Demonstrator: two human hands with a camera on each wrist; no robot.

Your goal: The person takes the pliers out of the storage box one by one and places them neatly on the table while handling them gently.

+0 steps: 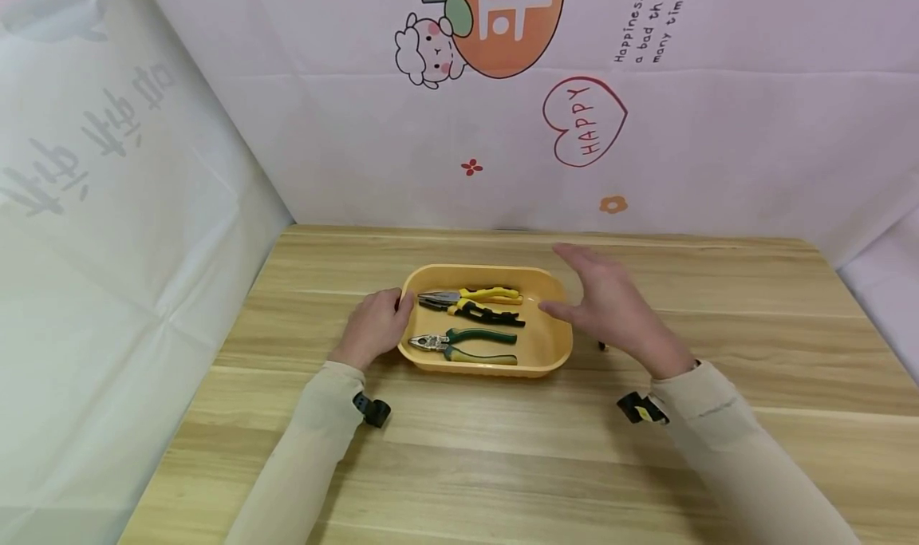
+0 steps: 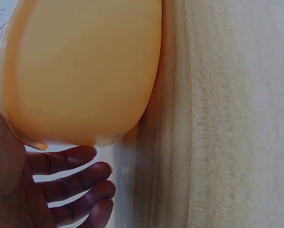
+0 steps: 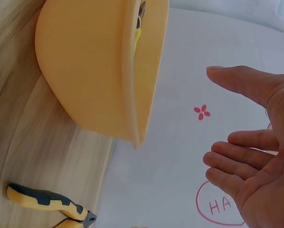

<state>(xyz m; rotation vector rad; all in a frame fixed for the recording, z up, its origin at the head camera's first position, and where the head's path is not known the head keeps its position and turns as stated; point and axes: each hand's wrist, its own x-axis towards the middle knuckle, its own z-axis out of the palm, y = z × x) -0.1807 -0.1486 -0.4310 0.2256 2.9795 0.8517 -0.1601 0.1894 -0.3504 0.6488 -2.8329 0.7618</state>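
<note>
A yellow plastic basin (image 1: 488, 269) stands on the wooden table. My left hand (image 1: 373, 323) grips its left end, thumb over the rim; in the left wrist view the fingers (image 2: 80, 180) curve beneath the rim outside. Inside lie long-nose pliers (image 1: 495, 293) with yellow handles, black-and-yellow pliers (image 1: 491, 316) beside them, and green-handled combination pliers (image 1: 479, 334) at the near side. All their jaws point left. My right hand (image 1: 610, 302) hovers by the basin's right end, thumb and fingers spread, holding nothing. Another pair of pliers (image 3: 44, 197) lies on the table, mostly hidden under that hand in the head view.
The wooden table (image 1: 488, 465) extends around the basin. Behind it hangs a white printed cloth (image 1: 359, 154), and another white cloth (image 1: 143, 274) covers the left side. Each wrist wears a dark strap with a small camera (image 1: 639, 408).
</note>
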